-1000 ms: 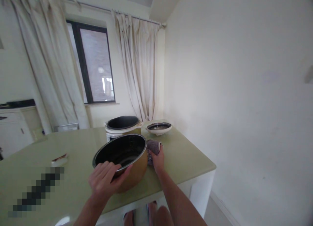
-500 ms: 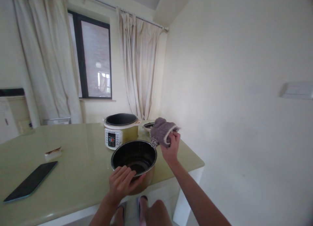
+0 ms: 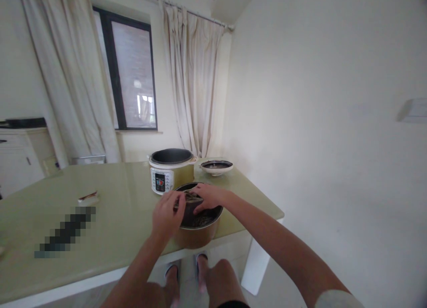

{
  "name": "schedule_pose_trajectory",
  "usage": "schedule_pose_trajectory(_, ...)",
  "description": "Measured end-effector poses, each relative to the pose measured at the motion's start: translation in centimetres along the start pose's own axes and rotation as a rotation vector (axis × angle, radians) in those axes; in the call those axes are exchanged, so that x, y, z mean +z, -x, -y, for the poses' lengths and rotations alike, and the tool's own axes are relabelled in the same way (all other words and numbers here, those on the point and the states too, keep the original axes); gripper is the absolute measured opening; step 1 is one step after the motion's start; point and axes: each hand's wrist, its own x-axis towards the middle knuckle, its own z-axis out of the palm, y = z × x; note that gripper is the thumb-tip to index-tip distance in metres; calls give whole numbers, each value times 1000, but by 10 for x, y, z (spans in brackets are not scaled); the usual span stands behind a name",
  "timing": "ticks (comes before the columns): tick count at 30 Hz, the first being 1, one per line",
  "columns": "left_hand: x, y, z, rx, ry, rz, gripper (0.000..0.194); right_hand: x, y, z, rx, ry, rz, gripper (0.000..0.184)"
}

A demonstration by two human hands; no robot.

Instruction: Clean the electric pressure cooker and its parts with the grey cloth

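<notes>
Gold-sided round pot with a dark interior (image 3: 196, 238) sits at the near edge of a glossy pale-green table (image 3: 123, 210), both of the person's bare hands at its mouth. Taking the pot as the clock's centre, with six o'clock toward the person, the left hand (image 3: 167, 212) is at ten, its fingers curled beside a rumpled grey-brown cloth (image 3: 191, 197). The right hand (image 3: 211, 197) reaches in from two o'clock over the opening, thumb spread away from the fingers, which touch the cloth. From the room, an onlooker cannot tell whether either set of fingertips grips it.

Near the pot at eleven o'clock stands a white-and-gold cooker housing with a control panel (image 3: 162, 180), its dark top open. A shallow white round piece with a dark inside (image 3: 216, 168) lies at about one. Well apart, toward ten, is a small whitish object with a brown strip (image 3: 88, 199); a long dark item, obscured by pixelation (image 3: 65, 232), lies at nine. Cream curtains (image 3: 196, 77) flank a dark-framed window (image 3: 133, 72) beyond eleven.
</notes>
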Motion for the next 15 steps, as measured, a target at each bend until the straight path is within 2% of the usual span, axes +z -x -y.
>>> schedule_pose_trajectory(1, 6, -14, 8, -106, -52, 29, 27, 4, -8, -1, 6, 18, 18, 89)
schedule_pose_trajectory(3, 21, -37, 23, -230, -153, 178, 29, 12, -23, -2, 15, 60, 37, 106)
schedule_pose_trajectory(6, 46, -53, 39, -271, -191, 412, 36, 22, -39, -5, 25, 93, 60, 119)
schedule_pose_trajectory(8, 57, -52, 46, -258, -169, 477, 34, 29, -44, -7, 69, 98, 106, 124)
schedule_pose_trajectory(11, 63, -46, 51, -255, -141, 515, 29, 39, -49, -11, 126, 67, 226, 111)
schedule_pose_trajectory(13, 63, -44, 53, -271, -130, 534, 28, 46, -53, -14, 104, 29, 249, 88)
schedule_pose_trajectory(15, 63, -45, 53, -296, -125, 551, 31, 51, -57, -15, 23, -1, 208, 66)
